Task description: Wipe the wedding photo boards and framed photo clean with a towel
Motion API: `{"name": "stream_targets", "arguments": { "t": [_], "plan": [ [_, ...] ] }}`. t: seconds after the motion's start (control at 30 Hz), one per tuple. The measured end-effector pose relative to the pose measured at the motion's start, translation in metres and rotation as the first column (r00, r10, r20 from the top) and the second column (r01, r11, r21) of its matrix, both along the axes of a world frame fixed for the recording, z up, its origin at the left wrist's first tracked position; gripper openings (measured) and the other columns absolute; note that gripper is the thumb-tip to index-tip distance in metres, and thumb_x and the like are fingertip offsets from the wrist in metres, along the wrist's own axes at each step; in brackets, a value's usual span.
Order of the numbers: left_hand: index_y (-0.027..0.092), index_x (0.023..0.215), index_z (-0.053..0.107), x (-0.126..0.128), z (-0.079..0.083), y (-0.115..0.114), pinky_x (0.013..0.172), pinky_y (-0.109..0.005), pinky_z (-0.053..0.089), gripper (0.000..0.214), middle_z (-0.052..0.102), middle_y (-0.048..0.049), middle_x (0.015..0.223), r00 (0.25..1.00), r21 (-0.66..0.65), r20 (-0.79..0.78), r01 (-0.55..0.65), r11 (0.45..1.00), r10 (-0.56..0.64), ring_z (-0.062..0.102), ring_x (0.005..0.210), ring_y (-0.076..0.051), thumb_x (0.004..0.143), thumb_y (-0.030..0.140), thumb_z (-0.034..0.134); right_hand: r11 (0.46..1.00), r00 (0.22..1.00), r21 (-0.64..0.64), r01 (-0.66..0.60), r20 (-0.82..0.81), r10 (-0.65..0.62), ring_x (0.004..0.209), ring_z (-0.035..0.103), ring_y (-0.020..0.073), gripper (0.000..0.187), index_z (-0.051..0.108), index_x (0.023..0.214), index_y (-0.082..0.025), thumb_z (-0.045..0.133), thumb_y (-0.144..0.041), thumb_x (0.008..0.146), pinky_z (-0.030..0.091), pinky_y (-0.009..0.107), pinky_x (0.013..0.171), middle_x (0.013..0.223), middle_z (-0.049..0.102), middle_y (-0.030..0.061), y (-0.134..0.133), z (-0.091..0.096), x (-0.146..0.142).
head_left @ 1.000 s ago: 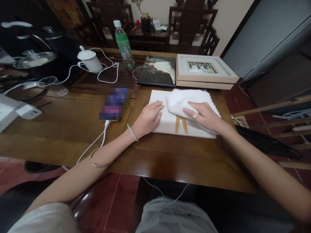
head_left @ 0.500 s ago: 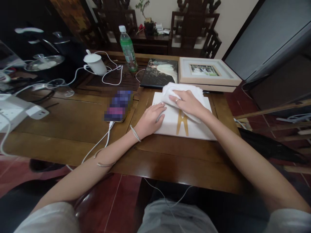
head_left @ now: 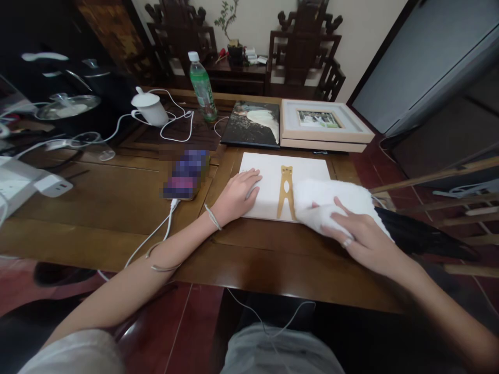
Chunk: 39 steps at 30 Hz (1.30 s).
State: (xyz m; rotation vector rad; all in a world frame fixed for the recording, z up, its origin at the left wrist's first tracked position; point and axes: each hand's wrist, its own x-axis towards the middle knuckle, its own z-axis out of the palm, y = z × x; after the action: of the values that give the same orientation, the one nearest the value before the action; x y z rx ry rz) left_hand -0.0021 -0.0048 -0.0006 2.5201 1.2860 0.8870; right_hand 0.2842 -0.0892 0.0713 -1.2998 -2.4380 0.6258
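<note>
A flat white board point(head_left: 265, 189) lies on the wooden table, with a gold, cat-headed shape point(head_left: 286, 179) with two long legs on its face. My left hand point(head_left: 238, 195) rests flat on the board's left edge, fingers loosely spread. In my right hand point(head_left: 360, 234) a fluffy white cloth point(head_left: 331, 195) is bunched under the fingers. The cloth covers the board's right part and hangs past its near right corner. Part of the right fingers is hidden in its folds.
Behind the board lie a dark photo panel point(head_left: 253, 124) and a framed picture point(head_left: 327, 127). Leftward are a charging phone point(head_left: 186, 174), a green-labelled bottle point(head_left: 203, 88), a lidded white mug point(head_left: 151, 108), a clear cup point(head_left: 95, 145), a power strip point(head_left: 23, 182) and trailing cables.
My right hand has swept the cloth from the board's upper middle toward its near right side, uncovering the whole gold shape. My left hand stays on the left edge.
</note>
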Motion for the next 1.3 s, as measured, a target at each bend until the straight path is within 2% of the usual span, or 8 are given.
{"name": "stream_targets", "arguments": {
  "t": [0.13, 0.23, 0.47, 0.57, 0.73, 0.93, 1.17, 1.3],
  "plan": [
    [0.009, 0.118, 0.059, 0.000, 0.002, 0.000, 0.110, -0.048, 0.038, 0.032, 0.059, -0.0175, 0.130, 1.000, -0.002, -0.005, 0.004, 1.000, -0.004, 0.050, 0.128, -0.026, 0.089, 0.015, 0.048, 0.992, 0.994, -0.106, -0.075, 0.073, 0.083, 0.089, 0.064, 0.0324, 0.019, 0.058, 0.080, -0.029, 0.044, -0.036, 0.092, 0.044, 0.048, 0.092, 0.087, 0.067, 0.0051, -0.003, 0.008, 0.019],
    [0.008, 0.118, 0.059, 0.000, 0.002, 0.000, 0.110, -0.048, 0.038, 0.032, 0.059, -0.0184, 0.130, 1.000, -0.004, 0.001, 0.007, 1.000, -0.007, 0.050, 0.128, -0.027, 0.088, 0.015, 0.048, 0.999, 0.998, -0.050, 0.022, 0.052, -0.020, 0.072, 0.061, 0.0271, 0.029, 0.051, 0.071, -0.026, 0.042, -0.043, 0.093, 0.046, 0.043, 0.078, 0.071, 0.060, 0.0040, 0.026, 0.004, 0.023],
    [0.011, 0.118, 0.059, -0.001, 0.000, 0.001, 0.109, -0.049, 0.038, 0.031, 0.060, -0.0168, 0.129, 0.999, 0.006, 0.028, 0.018, 1.000, -0.019, 0.050, 0.128, -0.026, 0.089, 0.016, 0.048, 0.939, 0.951, 0.150, 0.310, -0.050, -0.306, 0.075, 0.059, 0.0275, 0.013, 0.041, 0.077, -0.024, 0.039, -0.030, 0.089, 0.042, 0.056, 0.087, 0.068, 0.056, 0.0019, 0.093, -0.018, -0.032],
    [0.012, 0.119, 0.058, -0.001, -0.001, 0.001, 0.109, -0.049, 0.038, 0.031, 0.059, -0.0167, 0.130, 0.999, 0.006, 0.034, 0.022, 1.000, -0.022, 0.050, 0.128, -0.025, 0.089, 0.017, 0.048, 0.977, 0.990, 0.174, 0.127, 0.039, -0.136, 0.104, 0.059, 0.0333, 0.016, 0.045, 0.091, -0.023, 0.042, -0.013, 0.079, 0.030, 0.068, 0.100, 0.089, 0.065, 0.0076, 0.084, -0.025, -0.058],
    [0.014, 0.119, 0.058, -0.001, -0.001, 0.001, 0.109, -0.050, 0.038, 0.031, 0.059, -0.0154, 0.130, 0.999, 0.009, 0.039, 0.019, 1.000, -0.020, 0.051, 0.127, -0.025, 0.089, 0.018, 0.049, 0.961, 0.965, 0.166, -0.221, 0.180, 0.190, 0.144, 0.017, 0.0334, 0.043, 0.052, 0.105, -0.019, 0.039, 0.000, 0.069, 0.017, 0.071, 0.109, 0.144, 0.044, 0.0142, 0.027, -0.023, -0.070],
    [0.010, 0.119, 0.058, -0.001, 0.001, 0.001, 0.110, -0.047, 0.037, 0.032, 0.059, -0.0171, 0.130, 1.000, 0.000, 0.010, 0.018, 1.000, -0.018, 0.049, 0.128, -0.025, 0.089, 0.016, 0.047, 0.925, 0.917, 0.093, -0.369, 0.196, 0.346, 0.142, 0.026, 0.0276, 0.048, 0.058, 0.097, -0.020, 0.038, 0.003, 0.061, 0.024, 0.064, 0.112, 0.143, 0.048, 0.0107, -0.019, -0.005, -0.051],
    [0.011, 0.119, 0.058, -0.001, 0.001, 0.000, 0.110, -0.046, 0.036, 0.033, 0.055, -0.0173, 0.133, 1.000, -0.047, 0.003, -0.009, 0.999, 0.009, 0.047, 0.129, -0.026, 0.089, 0.019, 0.047, 0.970, 0.968, 0.186, -0.155, 0.223, 0.112, 0.131, 0.045, 0.0292, 0.037, 0.055, 0.096, -0.021, 0.037, -0.001, 0.072, 0.041, 0.055, 0.104, 0.129, 0.060, 0.0097, 0.030, -0.012, -0.016],
    [0.006, 0.128, 0.051, 0.000, -0.003, -0.003, 0.110, -0.051, 0.033, 0.044, 0.044, -0.0238, 0.138, 0.967, -0.031, 0.003, -0.256, 0.966, 0.256, 0.039, 0.133, -0.034, 0.088, 0.026, 0.051, 0.957, 0.958, 0.289, 0.034, 0.265, -0.114, 0.136, 0.036, 0.0362, 0.035, 0.053, 0.108, -0.015, 0.038, -0.006, 0.077, 0.036, 0.063, 0.102, 0.132, 0.055, 0.0197, 0.072, -0.028, -0.010]
  ]
}}
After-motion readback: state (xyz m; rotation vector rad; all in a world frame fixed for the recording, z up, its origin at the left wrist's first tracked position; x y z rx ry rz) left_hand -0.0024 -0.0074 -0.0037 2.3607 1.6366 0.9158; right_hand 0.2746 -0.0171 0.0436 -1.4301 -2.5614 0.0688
